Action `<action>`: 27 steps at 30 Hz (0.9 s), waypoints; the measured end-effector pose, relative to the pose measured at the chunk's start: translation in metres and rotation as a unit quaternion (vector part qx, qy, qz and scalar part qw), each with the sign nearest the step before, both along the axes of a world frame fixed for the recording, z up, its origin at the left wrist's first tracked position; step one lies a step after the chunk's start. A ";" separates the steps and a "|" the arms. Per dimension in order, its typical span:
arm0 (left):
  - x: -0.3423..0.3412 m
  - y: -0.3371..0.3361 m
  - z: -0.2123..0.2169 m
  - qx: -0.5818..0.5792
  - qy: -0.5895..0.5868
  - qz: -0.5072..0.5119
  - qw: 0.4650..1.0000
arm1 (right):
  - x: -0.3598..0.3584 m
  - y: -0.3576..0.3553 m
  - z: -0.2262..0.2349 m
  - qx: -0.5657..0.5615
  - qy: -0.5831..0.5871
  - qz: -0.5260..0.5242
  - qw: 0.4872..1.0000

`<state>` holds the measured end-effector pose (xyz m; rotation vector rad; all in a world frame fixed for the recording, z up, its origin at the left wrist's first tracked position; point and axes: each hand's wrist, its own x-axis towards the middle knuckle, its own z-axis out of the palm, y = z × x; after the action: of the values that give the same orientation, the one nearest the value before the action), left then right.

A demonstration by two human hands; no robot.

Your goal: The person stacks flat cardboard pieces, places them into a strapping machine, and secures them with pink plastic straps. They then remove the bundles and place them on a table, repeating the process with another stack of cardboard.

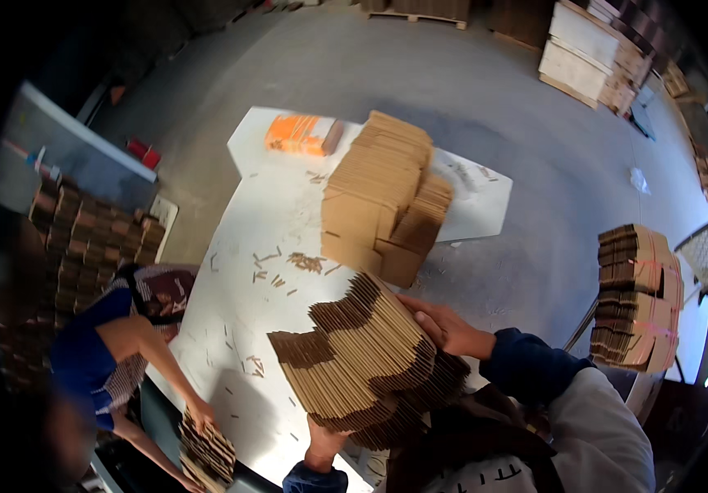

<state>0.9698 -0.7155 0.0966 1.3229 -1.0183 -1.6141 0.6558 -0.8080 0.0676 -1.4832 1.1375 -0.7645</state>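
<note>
A thick bundle of flat die-cut cardboard pieces (362, 353) with stepped edges is between my hands, tilted over the near end of the white table. My right hand (450, 329) grips its far right side, thumb on the near face. From below, my left hand (324, 444) holds the bundle's near edge, its fingers hidden behind the cardboard. Just beyond it, a larger stack of cardboard pieces (379, 181) stands on the table.
Brown scraps (305, 261) litter the white table (247, 214). An orange-and-white wrapped block (303, 135) lies at its far end. At left, a co-worker (116, 345) bends over another cardboard stack (206, 452). Strapped bundles (637, 296) stand at right.
</note>
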 end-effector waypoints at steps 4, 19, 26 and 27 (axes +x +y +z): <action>-0.049 -0.017 -0.011 -0.098 -0.142 -0.250 0.953 | -0.077 0.090 0.031 0.055 0.032 -0.167 0.984; -0.499 0.221 0.021 0.082 -0.042 -0.861 0.501 | -0.180 0.682 0.021 0.105 0.009 -0.715 0.691; -0.618 0.330 -0.028 0.173 -0.156 -0.933 0.275 | -0.152 0.792 -0.018 0.225 0.065 -0.702 0.672; -0.637 0.354 -0.020 0.156 -0.253 -0.921 0.251 | -0.151 0.799 -0.036 0.244 0.067 -0.687 0.681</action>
<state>0.3332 -0.3616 0.0765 -0.0969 -3.6279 -2.8452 0.5045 -0.0089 0.0319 0.0333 2.3433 -1.1515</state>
